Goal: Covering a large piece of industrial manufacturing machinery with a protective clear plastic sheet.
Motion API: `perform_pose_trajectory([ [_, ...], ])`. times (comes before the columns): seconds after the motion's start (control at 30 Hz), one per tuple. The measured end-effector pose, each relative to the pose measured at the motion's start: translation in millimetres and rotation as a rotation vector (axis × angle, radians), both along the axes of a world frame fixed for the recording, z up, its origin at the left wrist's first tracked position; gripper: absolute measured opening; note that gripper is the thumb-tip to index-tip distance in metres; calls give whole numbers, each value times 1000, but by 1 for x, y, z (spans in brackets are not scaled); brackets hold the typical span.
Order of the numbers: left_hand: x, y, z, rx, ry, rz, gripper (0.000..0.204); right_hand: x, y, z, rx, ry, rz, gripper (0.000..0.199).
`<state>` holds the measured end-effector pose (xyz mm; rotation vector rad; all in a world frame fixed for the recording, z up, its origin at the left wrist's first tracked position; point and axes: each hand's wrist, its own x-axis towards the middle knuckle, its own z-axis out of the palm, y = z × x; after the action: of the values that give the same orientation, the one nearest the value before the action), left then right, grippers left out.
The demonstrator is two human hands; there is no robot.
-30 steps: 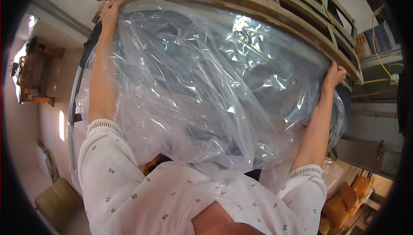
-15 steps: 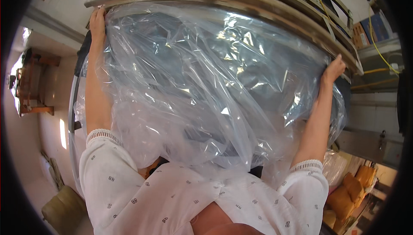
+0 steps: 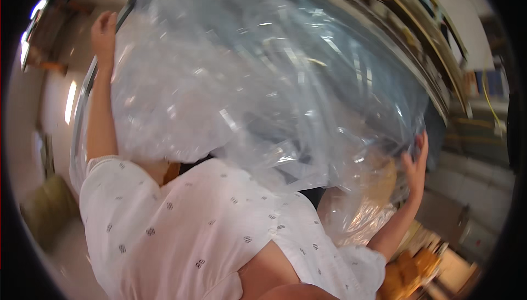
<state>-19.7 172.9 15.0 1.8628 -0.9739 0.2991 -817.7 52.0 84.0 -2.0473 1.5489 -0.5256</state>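
Observation:
A large clear plastic sheet [image 3: 181, 80] lies in shiny wrinkles over a wide blue-grey panel [image 3: 379, 42] in front of me. My left hand [image 3: 103, 35] is raised beside the sheet's left edge. Its fingers look bent but are smeared by motion, and whether they hold anything cannot be made out. Over at the right edge, my right hand [image 3: 417, 163] has its thumb and fingers apart, against the hanging plastic. The near part of the sheet falls in loose folds toward my body.
Long wooden rails [image 3: 422, 36] run along the far right side of the panel. A yellow cord [image 3: 488, 99] hangs at the right. At lower left is an olive cushioned piece [image 3: 49, 206]; at lower right, a mustard-coloured upholstered piece [image 3: 411, 272].
Both hands have left the wooden rail along the far edge. My left hand has moved out to the left, my right hand down and nearer. The whole view has shifted and tilted.

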Motion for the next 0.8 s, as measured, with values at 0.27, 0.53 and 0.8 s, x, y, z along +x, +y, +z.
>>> perform_pose_trajectory([
  [0.27,-162,100,-182,102,932,-533,43,62,100,-61,358,24,317,105],
  [0.53,-126,227,-199,151,901,-244,43,200,103,-106,149,193,696,77],
  [0.8,-131,358,-186,248,900,58,43,248,115,-58,169,64,1153,60],
])
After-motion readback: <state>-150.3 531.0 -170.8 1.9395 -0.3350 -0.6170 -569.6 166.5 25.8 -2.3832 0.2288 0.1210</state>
